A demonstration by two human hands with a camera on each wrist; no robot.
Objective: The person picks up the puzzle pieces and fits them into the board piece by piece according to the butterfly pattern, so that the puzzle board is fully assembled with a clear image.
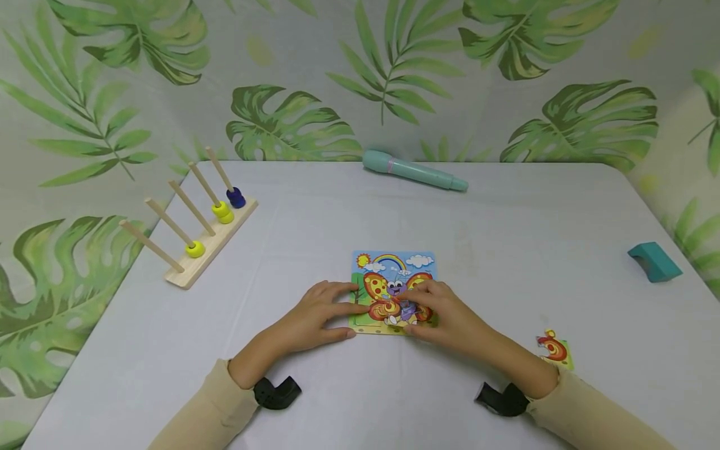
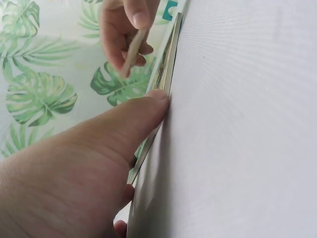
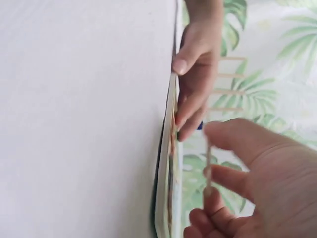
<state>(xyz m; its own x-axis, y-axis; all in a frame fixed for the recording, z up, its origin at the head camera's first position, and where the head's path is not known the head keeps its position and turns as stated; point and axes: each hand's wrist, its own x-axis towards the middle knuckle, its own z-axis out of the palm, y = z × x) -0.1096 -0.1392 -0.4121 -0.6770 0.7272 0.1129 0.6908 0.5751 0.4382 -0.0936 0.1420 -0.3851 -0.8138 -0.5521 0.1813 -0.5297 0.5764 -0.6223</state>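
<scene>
A square butterfly jigsaw puzzle (image 1: pixel 394 261) lies on the white table, showing a sun, a rainbow and clouds. My left hand (image 1: pixel 323 315) rests at its left side, fingers spread over the picture and thumb against the near left corner. Above the puzzle's right part, my right hand (image 1: pixel 447 315) pinches a thin puzzle piece (image 3: pixel 208 163) between thumb and fingers. That piece (image 2: pixel 132 52) appears edge-on and raised off the board in the wrist views; its printed face is hard to make out. Another loose puzzle piece (image 1: pixel 555 350) with a red swirl lies beside my right forearm.
A wooden peg stand (image 1: pixel 205 253) with yellow and dark blue beads stands at the left. At the back lies a teal microphone-shaped object (image 1: pixel 416 172). A teal arch block (image 1: pixel 655 261) sits near the right edge. Leaf-patterned cloth (image 1: pixel 292 125) hangs behind the table.
</scene>
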